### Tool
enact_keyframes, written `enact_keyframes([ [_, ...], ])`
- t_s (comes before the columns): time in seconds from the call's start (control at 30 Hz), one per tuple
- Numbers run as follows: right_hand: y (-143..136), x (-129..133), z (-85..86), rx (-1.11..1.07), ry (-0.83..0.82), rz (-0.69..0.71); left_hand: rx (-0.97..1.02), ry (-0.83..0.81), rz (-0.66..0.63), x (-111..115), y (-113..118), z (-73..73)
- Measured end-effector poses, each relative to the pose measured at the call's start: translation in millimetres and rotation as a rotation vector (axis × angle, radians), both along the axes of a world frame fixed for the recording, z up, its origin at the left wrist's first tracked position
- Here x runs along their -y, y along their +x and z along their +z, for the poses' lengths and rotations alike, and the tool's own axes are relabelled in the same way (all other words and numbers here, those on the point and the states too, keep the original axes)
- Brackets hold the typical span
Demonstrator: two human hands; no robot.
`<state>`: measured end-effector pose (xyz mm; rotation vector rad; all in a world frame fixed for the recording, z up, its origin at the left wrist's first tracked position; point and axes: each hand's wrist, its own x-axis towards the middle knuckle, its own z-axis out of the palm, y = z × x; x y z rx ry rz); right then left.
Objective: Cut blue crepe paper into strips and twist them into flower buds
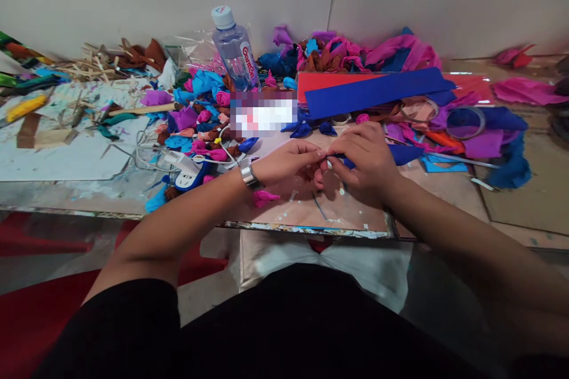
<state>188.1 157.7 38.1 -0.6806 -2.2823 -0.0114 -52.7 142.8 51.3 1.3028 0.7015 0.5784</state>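
Observation:
Over the front of the table, my left hand (296, 160) and my right hand (367, 157) meet fingertip to fingertip. Both are closed in a pinch. A strip of dark blue crepe paper (403, 154) runs through my right hand, its wide tail sticking out to the right beneath the palm. The gathered end of the strip sits between the fingertips of both hands, mostly hidden by them. Just behind the hands lie small folded blue crepe paper pieces (302, 131). A longer blue crepe paper sheet (377, 93) rests on a red sheet (340, 83) farther back.
A clear bottle (231, 50) with a white cap stands at the back. Rolled paper pieces in several colours crowd the left middle, near a power strip (189, 174) with cables. A tape roll (465, 124) lies at right. Wooden sticks (104, 62) are heaped at back left.

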Motion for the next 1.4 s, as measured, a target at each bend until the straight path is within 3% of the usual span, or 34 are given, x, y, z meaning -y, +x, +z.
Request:
enact_keyframes([
  [0.07, 0.4, 0.4, 0.5, 0.005, -0.012, -0.013, -0.032, 0.057, -0.008, -0.8, -0.5, 1.4],
  [0.13, 0.0, 0.8, 0.0, -0.01, -0.042, -0.011, -0.109, 0.223, 0.002, -1.2, -0.8, 3.5],
  [0.3, -3.0, -0.3, -6.5, -0.092, -0.165, -0.009, -0.516, 0.969, 0.155, -1.7, -2.5, 0.1],
  [0.4, -3.9, -1.0, -9.6, -0.134, -0.203, 0.0, -0.639, 1.209, 0.166, -2.1, -3.6, -4.4],
  [0.5, -3.2, -0.4, -8.5, -0.129, -0.175, -0.006, -0.559, 1.091, 0.179, -1.0, -2.8, -2.1],
  [0.7, -0.2, 1.1, -1.2, -0.106, -0.061, -0.036, -0.141, 0.281, 0.065, 1.2, 0.7, 4.5],
  [0.83, 0.2, 0.8, 1.2, -0.055, -0.046, -0.02, -0.06, 0.042, 0.089, 0.6, 1.1, 2.9],
  [0.97, -0.3, 0.0, 1.2, -0.048, -0.05, -0.019, -0.061, 0.077, 0.113, -0.2, 1.1, 4.0],
  [1.4, 0.6, -0.3, -0.1, -0.091, -0.079, -0.043, -0.167, 0.564, 0.265, -0.9, 2.3, 2.0],
])
